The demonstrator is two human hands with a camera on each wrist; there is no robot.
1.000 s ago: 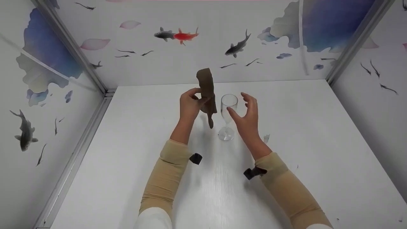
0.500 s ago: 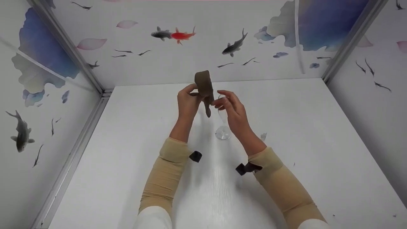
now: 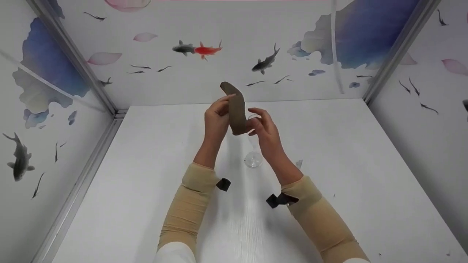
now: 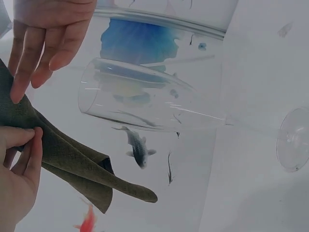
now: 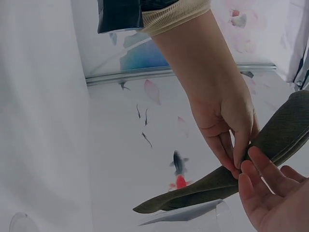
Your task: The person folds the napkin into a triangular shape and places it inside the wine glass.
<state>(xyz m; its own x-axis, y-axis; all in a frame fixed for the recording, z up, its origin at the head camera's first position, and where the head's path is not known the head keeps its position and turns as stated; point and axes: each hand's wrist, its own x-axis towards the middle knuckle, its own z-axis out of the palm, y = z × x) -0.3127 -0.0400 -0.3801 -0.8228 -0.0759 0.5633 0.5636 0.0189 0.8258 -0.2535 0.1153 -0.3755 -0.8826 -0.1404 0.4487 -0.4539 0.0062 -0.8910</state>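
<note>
A folded olive-brown cloth napkin (image 3: 237,115) is held up off the white table, tapering to a rounded tip in the left wrist view. My left hand (image 3: 216,122) pinches it between thumb and fingers from the left. On the other side my right hand (image 3: 268,137) has its fingers loosely extended, fingertips right at the cloth's edge. A clear champagne flute (image 4: 140,96) stands upright on the table; in the head view its bowl is mostly hidden behind the right hand, and its round foot (image 3: 253,160) shows below.
A small clear scrap (image 3: 299,163) lies on the white table (image 3: 153,175) right of the right wrist. Several dark specks dot the right side. White panels (image 3: 204,80) painted with fish and petals enclose the table at the back and sides.
My right hand has moved left from beside the flute to the napkin's edge. The napkin has been turned, so a broad flat side now faces the head camera. The flute still stands.
</note>
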